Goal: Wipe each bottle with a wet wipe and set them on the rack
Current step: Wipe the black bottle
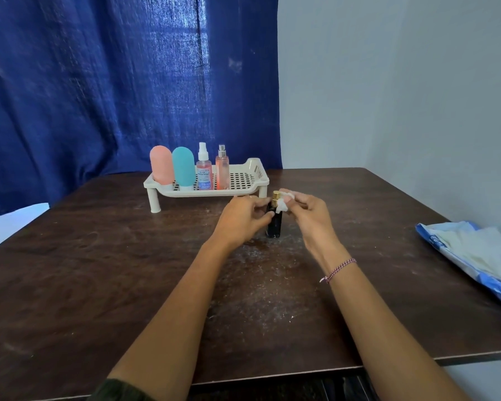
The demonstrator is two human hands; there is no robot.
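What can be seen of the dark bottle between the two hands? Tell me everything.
The dark bottle is small, slim and nearly black, glossy like glass, topped with a gold spray cap. It stands upright on the brown table, just in front of the right end of the white rack, not yet on it. The left hand grips its body from the left; the right hand presses a crumpled wet wipe against its neck beside the cap.
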